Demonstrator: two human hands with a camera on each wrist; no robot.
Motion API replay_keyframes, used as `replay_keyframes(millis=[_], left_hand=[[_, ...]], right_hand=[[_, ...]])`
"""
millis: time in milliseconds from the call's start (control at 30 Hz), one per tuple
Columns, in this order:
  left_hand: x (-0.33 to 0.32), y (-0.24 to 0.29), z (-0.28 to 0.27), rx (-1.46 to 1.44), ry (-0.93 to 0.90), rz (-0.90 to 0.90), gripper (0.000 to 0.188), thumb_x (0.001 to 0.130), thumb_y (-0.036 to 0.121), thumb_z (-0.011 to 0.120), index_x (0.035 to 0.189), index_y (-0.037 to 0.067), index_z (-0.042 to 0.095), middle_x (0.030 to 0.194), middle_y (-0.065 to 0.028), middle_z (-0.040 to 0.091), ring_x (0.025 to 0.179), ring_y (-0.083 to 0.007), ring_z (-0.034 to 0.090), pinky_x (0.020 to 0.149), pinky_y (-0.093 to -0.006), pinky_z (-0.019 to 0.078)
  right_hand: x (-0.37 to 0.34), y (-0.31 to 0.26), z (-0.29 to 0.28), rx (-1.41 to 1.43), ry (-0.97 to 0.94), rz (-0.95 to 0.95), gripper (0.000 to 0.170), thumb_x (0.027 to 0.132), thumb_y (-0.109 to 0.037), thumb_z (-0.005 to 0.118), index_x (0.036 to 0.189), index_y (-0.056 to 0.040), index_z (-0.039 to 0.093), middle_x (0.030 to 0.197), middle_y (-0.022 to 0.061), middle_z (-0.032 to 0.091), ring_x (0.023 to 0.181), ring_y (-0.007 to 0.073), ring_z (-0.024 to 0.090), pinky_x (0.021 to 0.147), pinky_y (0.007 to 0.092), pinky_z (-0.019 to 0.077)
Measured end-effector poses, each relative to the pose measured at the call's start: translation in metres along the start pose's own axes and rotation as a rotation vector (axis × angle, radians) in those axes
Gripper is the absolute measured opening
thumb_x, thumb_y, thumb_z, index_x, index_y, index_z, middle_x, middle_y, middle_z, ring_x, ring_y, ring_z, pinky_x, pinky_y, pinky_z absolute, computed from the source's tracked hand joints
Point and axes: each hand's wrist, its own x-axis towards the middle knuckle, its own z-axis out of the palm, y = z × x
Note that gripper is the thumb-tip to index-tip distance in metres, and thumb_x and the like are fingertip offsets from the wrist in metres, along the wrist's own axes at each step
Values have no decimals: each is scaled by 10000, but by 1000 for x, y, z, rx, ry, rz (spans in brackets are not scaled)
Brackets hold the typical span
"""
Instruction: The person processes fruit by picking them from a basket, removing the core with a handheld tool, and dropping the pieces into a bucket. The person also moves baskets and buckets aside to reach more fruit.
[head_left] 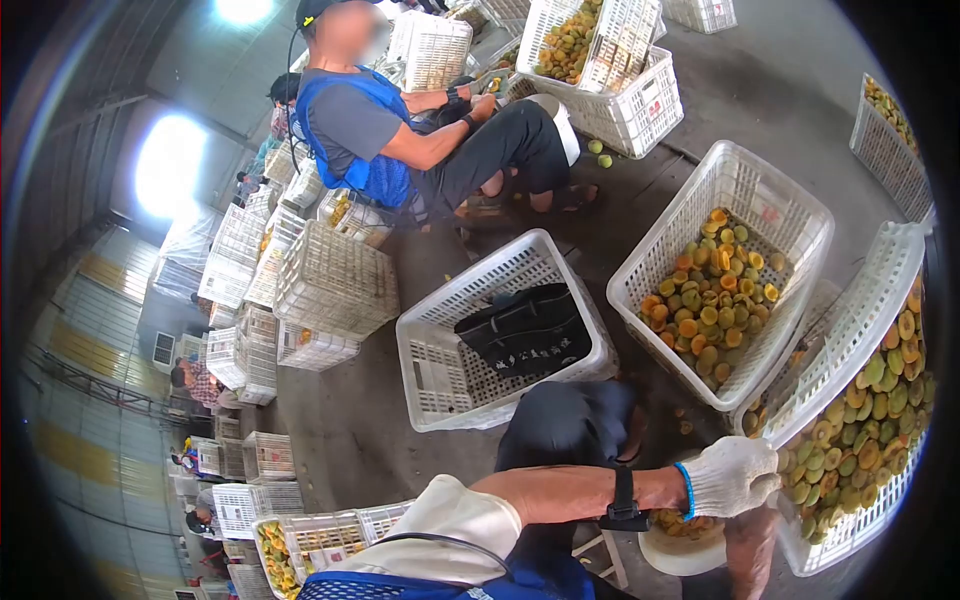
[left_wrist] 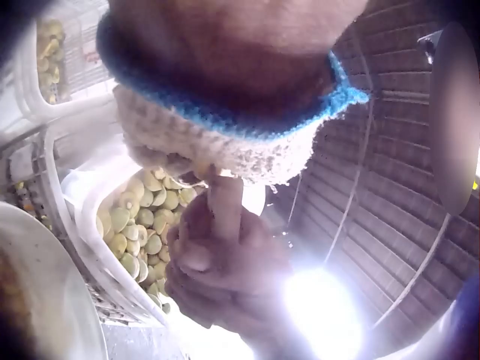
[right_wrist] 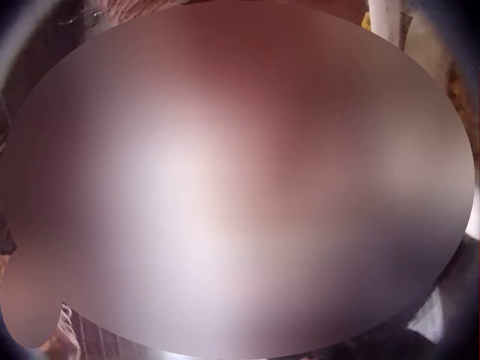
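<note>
My left hand (head_left: 730, 478) wears a white knitted glove with a blue cuff and is beside a crate of halved fruit (head_left: 850, 440). In the left wrist view the glove's cuff (left_wrist: 225, 124) fills the top and hides most of the fingers. Below it my bare right hand (left_wrist: 217, 274) has its fingers curled round a tan, handle-like rod (left_wrist: 225, 206), whose upper end meets the glove. What the gloved fingers hold, I cannot tell. A white bucket (head_left: 685, 545) with orange pieces inside stands beneath the left wrist. The right wrist view is almost wholly blurred.
A white crate (head_left: 625, 290) with fruit halves and another crate (head_left: 410, 370) holding a black bag (head_left: 530, 330) stand ahead. A seated person in a blue vest (head_left: 385, 190) works beyond them. Stacked crates (head_left: 335, 280) line the left.
</note>
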Motion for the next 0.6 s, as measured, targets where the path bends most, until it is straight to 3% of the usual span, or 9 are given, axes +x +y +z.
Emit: replay_keyframes(millis=[300, 367, 400, 433, 500, 533, 567, 600], left_hand=[[3, 8, 6, -143, 81, 75, 131, 889, 146, 711, 892, 31, 649, 839, -184, 618, 808, -452, 633, 658, -502, 505], [4, 5, 13, -188, 94, 24, 128, 892, 141, 709, 905, 24, 658, 843, -182, 628, 794, -421, 650, 660, -479, 512], [4, 4, 17, -231, 103, -26, 127, 895, 136, 707, 918, 18, 667, 847, -180, 637, 781, -389, 666, 663, -455, 520], [4, 2, 19, -231, 96, -22, 127, 895, 136, 707, 918, 18, 667, 847, -180, 637, 781, -389, 666, 663, -455, 520], [9, 11, 11, -420, 18, -317, 124, 903, 126, 707, 930, 10, 673, 859, -170, 662, 778, -294, 686, 694, -414, 533], [10, 16, 4, -435, -15, -387, 109, 909, 99, 699, 938, -2, 669, 852, -147, 672, 783, -234, 669, 721, -392, 541], [6, 6, 15, -511, 60, -307, 86, 915, 82, 678, 928, -3, 675, 866, -132, 679, 797, -240, 668, 724, -390, 546], [-2, -7, 29, -999, 106, -408, 66, 923, 59, 641, 945, 11, 680, 885, -114, 681, 817, -237, 668, 751, -365, 551]], right_hand=[[-8, -26, -11, 29, -209, 273, 308, 885, -131, 742, 1111, 68, 676, 935, 193, 742, 828, 244, 650, 750, 406, 532], [-8, -20, 2, 247, -94, 249, 270, 865, -161, 806, 816, 46, 639, 589, 4, 538, 516, 105, 443, 466, 330, 342], [-8, -30, 4, 425, -45, 465, 287, 812, -25, 705, 1074, 63, 625, 795, 165, 682, 705, 329, 653, 701, 426, 519], [-5, -30, 8, 428, -37, 466, 287, 812, -25, 705, 1074, 63, 625, 795, 165, 682, 705, 329, 653, 701, 426, 519], [-2, -28, 27, 498, 200, 162, 430, 814, 40, 680, 1240, 28, 629, 1049, 221, 705, 1040, 420, 668, 929, 467, 501], [-1, -27, 27, 308, 209, 139, 435, 804, 40, 678, 1236, 25, 634, 1065, 211, 711, 1043, 401, 684, 931, 455, 518], [-4, -28, 23, 97, 218, 149, 440, 794, 40, 675, 1232, 22, 639, 1082, 201, 718, 1046, 381, 700, 932, 443, 535], [-15, -23, 25, -91, 227, 214, 384, 778, 7, 698, 1161, 15, 663, 1010, 186, 713, 922, 350, 709, 832, 439, 553]])
